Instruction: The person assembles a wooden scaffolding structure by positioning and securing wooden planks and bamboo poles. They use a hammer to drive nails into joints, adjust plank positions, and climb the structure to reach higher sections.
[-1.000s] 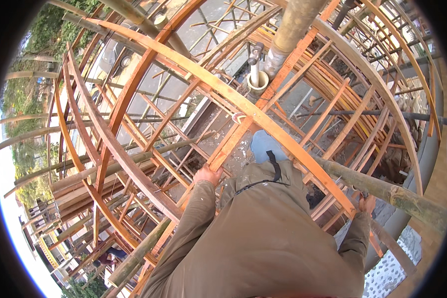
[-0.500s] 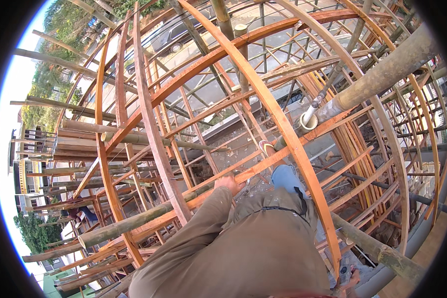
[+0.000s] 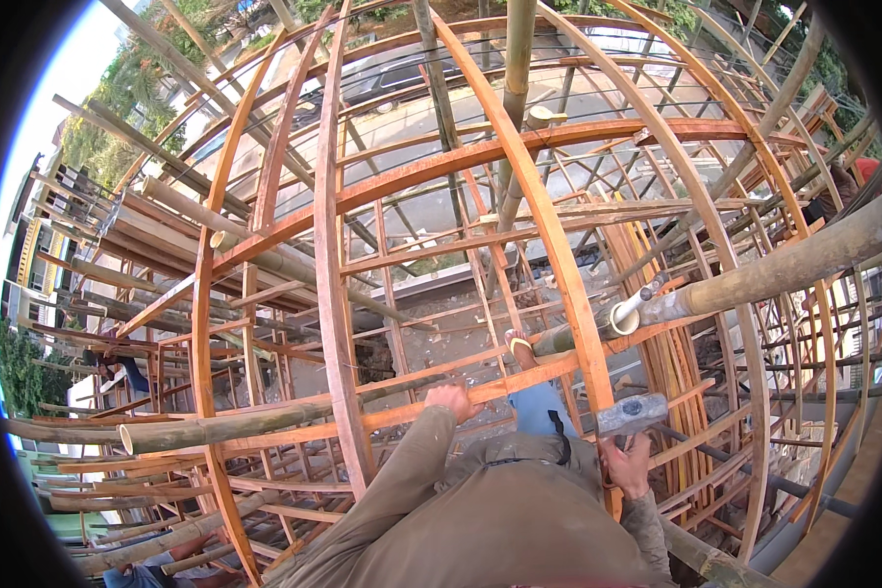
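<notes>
My left hand (image 3: pixel 451 400) is closed round an orange-brown timber beam (image 3: pixel 495 387) that crosses in front of my waist. A bamboo pole (image 3: pixel 230 428) runs beside this beam on the left. My right hand (image 3: pixel 629 463) grips a sledgehammer (image 3: pixel 632 415) with a heavy grey metal head, raised just above the fist; most of its handle is hidden by the hand. The hammer head is beside an upright timber strip (image 3: pixel 580 328), overlapping its edge in view. My leg in blue jeans (image 3: pixel 537 404) and a sandalled foot (image 3: pixel 521 348) show beyond the beam.
Crossing timber strips and bamboo poles surround me, with ground far below. A thick bamboo pole (image 3: pixel 784 274) with a white pipe (image 3: pixel 642 294) at its end juts in from the right. Stacked boards (image 3: pixel 668 372) lie below. Other people (image 3: pixel 152 573) are among the poles at lower left.
My right hand has risen from the lower right edge, bringing the sledgehammer into view. My left hand still grips the beam. The whole view has tilted and shifted.
</notes>
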Available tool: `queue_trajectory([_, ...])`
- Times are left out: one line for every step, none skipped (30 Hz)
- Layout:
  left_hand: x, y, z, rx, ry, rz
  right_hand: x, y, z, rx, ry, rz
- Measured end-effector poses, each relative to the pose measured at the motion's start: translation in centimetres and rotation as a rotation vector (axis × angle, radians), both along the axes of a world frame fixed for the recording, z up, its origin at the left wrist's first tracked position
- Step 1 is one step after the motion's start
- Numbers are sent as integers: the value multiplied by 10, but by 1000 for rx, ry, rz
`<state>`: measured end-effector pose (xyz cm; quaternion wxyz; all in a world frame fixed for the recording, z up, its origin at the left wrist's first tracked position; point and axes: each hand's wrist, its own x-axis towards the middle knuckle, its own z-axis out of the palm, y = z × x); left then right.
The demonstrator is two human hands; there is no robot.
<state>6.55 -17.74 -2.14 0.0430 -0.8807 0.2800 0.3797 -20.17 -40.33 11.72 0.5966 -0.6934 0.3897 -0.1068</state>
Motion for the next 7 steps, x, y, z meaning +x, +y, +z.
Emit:
queue_trajectory([0,0,-2,9,14,-7,23,-9,-1,-10,11,98])
queue_trajectory([0,0,-5,20,18,-9,44,-18,0,99,-22,146])
queue_trajectory([2,1,-8,31,19,-12,66,-27,2,215,-43,197])
queue_trajectory([0,2,-9,27,27,-4,95,-35,4,241,-23,227])
queue_trajectory([-1,2,-7,23,31,9,125,-42,9,266,-39,278])
queue_trajectory([4,2,-3,24,30,22,154,-48,16,250,-39,285])
queue_trajectory([18,-4,-3,12,14,31,182,-51,24,233,3,282])
